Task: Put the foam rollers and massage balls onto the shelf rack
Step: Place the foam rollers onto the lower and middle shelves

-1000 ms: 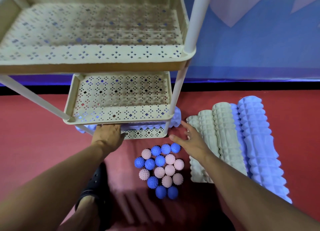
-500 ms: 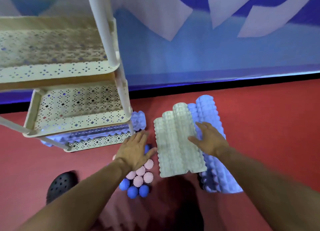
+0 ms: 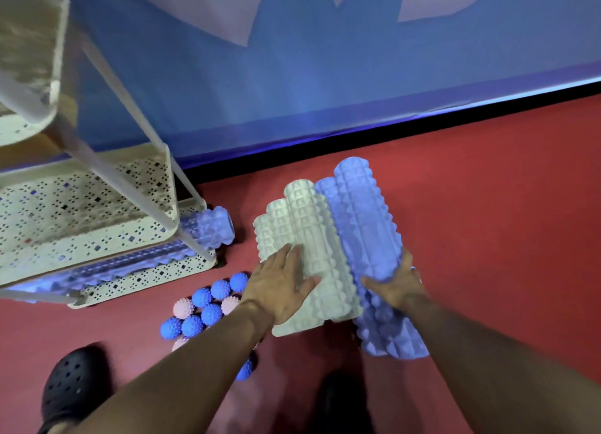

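A red floor (image 3: 487,212) carries a cream perforated shelf rack (image 3: 97,212); a blue roller (image 3: 211,227) is seen on what appears to be its lowest tier. White rollers (image 3: 305,238), blue rollers (image 3: 367,225) and spiky balls (image 3: 208,307) are laid beside it.

Bluish light, motion-blurred left edge

No legible text, labels or numbers anywhere

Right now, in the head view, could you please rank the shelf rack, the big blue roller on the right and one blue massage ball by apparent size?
1. shelf rack, though nearer the camera and cropped
2. big blue roller
3. blue massage ball
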`<move>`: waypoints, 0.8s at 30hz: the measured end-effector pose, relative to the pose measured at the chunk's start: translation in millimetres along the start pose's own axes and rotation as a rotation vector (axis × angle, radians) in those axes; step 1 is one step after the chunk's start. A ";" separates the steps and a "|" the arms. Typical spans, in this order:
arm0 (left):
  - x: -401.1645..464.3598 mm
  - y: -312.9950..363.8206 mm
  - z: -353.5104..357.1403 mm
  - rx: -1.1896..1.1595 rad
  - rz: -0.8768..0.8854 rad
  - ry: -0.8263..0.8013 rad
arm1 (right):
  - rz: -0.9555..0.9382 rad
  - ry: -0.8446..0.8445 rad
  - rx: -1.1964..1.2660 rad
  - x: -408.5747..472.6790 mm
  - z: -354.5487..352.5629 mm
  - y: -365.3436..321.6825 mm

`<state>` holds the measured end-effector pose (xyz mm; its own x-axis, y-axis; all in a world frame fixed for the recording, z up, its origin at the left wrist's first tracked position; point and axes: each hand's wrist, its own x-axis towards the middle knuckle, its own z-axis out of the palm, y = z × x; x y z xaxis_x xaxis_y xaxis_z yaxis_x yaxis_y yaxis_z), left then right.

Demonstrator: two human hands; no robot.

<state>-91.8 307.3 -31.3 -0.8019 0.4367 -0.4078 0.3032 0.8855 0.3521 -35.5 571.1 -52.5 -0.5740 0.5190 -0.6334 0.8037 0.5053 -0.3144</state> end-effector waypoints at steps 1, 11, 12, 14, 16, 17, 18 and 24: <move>1.3 0.2 1.6 -0.007 -0.004 -0.002 | 0.001 0.019 0.009 5.0 0.4 3.5; -20.2 -0.6 -31.2 0.017 -0.050 0.010 | -0.140 0.108 -0.007 -17.3 -41.1 -15.0; -26.0 -0.3 -39.4 0.028 -0.053 0.023 | -0.166 0.111 -0.027 -23.4 -49.5 -17.2; -39.1 -1.9 -55.9 0.064 -0.060 0.050 | -0.241 0.115 -0.088 -42.2 -67.2 -23.2; -56.2 -5.1 -72.3 0.088 -0.082 0.081 | -0.305 0.097 -0.168 -64.0 -83.8 -29.4; -66.7 -7.3 -80.1 0.096 -0.095 0.093 | -0.337 0.079 -0.208 -76.1 -91.3 -33.0; -78.7 -9.5 -88.3 0.105 -0.104 0.103 | -0.371 0.064 -0.245 -88.7 -98.0 -36.8; -166.9 -30.3 -130.9 0.196 -0.114 0.161 | -0.566 -0.035 -0.459 -170.8 -113.9 -64.7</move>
<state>-34.5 186.8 136.3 -0.9032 0.3157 -0.2909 0.2876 0.9480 0.1359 -7.3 528.3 156.6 -0.8706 0.0741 -0.4865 0.2343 0.9318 -0.2772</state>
